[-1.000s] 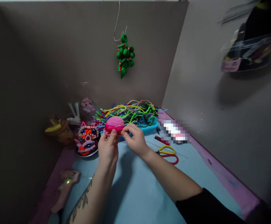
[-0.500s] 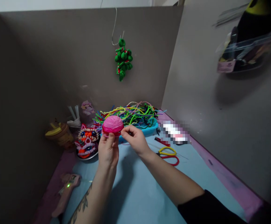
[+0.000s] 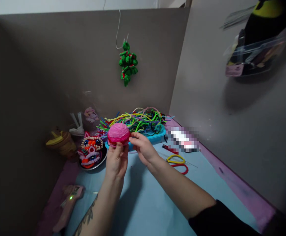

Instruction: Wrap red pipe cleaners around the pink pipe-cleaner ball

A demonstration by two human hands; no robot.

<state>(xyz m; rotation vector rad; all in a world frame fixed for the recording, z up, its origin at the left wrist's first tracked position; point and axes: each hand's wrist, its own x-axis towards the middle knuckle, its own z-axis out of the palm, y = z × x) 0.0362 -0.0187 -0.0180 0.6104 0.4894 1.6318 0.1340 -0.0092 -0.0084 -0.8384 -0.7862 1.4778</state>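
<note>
A round, dome-like pink piece (image 3: 119, 132), wound in rows that look like pipe cleaner, is light pink on top with a darker magenta band below. My left hand (image 3: 117, 160) grips it from underneath, thumb on the near side. At its right edge, my right hand (image 3: 144, 147) has thumb and fingertips pinched against the magenta band; whether a loose strand lies between them is too small to make out. Behind the piece, a blue tray (image 3: 155, 139) holds a heap of colourful pipe cleaners (image 3: 138, 119).
Right of my hands lie yellow-and-red-handled scissors (image 3: 176, 159), a red tool (image 3: 170, 149) and a blurred-out bright object (image 3: 184, 139). On the left are a bowl (image 3: 93, 167) of fuzzy animal-faced pieces and a pink glue gun (image 3: 68, 209) with a green light. A green ornament (image 3: 128, 64) hangs behind.
My right fingers have shifted slightly up along the piece's right edge, and the hand has turned a little. The piece stays in my left hand. The whole view has shifted slightly.
</note>
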